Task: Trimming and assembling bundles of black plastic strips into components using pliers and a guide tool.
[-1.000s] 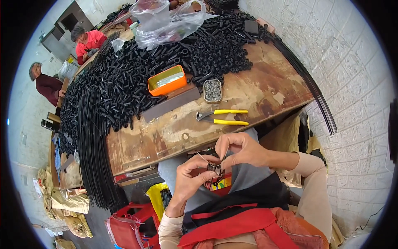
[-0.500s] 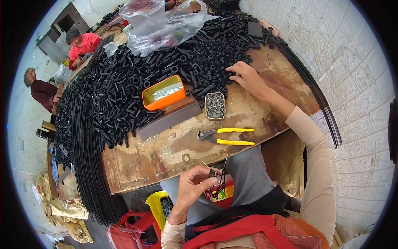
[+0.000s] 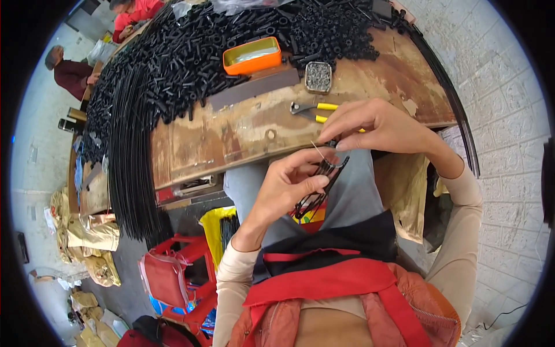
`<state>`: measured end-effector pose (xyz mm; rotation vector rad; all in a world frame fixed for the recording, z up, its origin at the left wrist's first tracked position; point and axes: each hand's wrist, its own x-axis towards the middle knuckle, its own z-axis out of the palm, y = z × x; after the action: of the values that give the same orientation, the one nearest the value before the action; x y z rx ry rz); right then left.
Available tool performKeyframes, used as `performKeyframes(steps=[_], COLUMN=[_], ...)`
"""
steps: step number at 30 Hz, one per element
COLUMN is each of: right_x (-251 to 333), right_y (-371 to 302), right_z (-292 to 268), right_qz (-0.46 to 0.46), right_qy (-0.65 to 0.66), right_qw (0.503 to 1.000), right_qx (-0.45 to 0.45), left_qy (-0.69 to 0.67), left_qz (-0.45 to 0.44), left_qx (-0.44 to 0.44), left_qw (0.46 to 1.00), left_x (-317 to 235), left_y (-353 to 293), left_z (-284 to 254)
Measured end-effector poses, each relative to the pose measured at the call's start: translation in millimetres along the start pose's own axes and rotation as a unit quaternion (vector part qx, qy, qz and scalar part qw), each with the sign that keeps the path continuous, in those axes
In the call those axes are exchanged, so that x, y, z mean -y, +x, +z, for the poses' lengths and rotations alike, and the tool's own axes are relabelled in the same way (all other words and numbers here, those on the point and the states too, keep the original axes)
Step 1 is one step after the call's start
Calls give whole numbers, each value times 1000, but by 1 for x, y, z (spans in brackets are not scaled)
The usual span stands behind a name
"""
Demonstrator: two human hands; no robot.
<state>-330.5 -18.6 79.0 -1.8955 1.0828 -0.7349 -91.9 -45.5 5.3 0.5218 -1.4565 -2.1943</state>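
Note:
Over my lap, my left hand (image 3: 289, 185) is closed on a black frame of thin ribs (image 3: 315, 194), which looks like umbrella ribs. A fine pale wire (image 3: 317, 150) sticks up from beside its fingers. My right hand (image 3: 378, 127) is just above, pinching a small black plastic piece (image 3: 331, 144) close to the wire. Whether the piece touches the wire I cannot tell. End-cutting pliers (image 3: 300, 109) with yellow handles lie on the wooden table (image 3: 231, 130), their handles partly hidden behind my right hand.
Black tubular parts (image 3: 185, 63) are heaped across the table. An orange box (image 3: 252, 68), a dish of tiny metal pieces (image 3: 318, 77) and a dark flat bar (image 3: 254, 89) stand before the heap. Long black rods (image 3: 130, 156) overhang the left edge. A red stool (image 3: 193, 260) stands lower left; two people sit beyond.
My right hand has come back from the heap to my left hand with a small black piece. My left hand has risen slightly rightward. The view has tilted downward.

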Motion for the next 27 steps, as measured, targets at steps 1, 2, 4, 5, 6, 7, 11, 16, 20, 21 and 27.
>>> performKeyframes(steps=[1, 2, 4, 5, 6, 7, 11, 16, 20, 21, 27], right_x=[4, 7, 8, 12, 15, 18, 31, 37, 41, 45, 40], right_y=[-1, -3, -8, -11, -15, -18, -24, -31, -37, -37, -39], right_z=[3, 9, 21, 23, 26, 30, 40, 45, 47, 47, 47], right_qz=[-23, -24, 1, -2, 1, 3, 50, 77, 96, 108, 70], right_qy=[-11, -10, 28, 26, 45, 63, 179, 209, 185, 175, 190], right_qw=[1000, 1000, 1000, 1000, 999, 998, 982, 973, 975, 975, 976], right_qx=[12, 17, -13, -9, -10, -11, -24, -63, -75, -80, -79], left_qy=[4, 3, 1, 1, -6, -12, 0, 4, 3, 3, -10], left_qz=[11, 13, 23, 27, 38, 49, 56, 58, 50, 60, 76], left_qx=[0, -4, -16, -19, -19, -18, -22, -32, -35, -34, -38], left_qw=[1000, 1000, 1000, 999, 999, 999, 998, 998, 998, 998, 996], left_x=[-1, -1, 0, 2, 5, 7, 6, 3, 4, 4, 3], left_y=[-4, -9, -18, -22, -26, -30, -42, -46, -46, -47, -46], left_z=[2, 4, 8, 10, 11, 12, 17, 25, 26, 27, 32])
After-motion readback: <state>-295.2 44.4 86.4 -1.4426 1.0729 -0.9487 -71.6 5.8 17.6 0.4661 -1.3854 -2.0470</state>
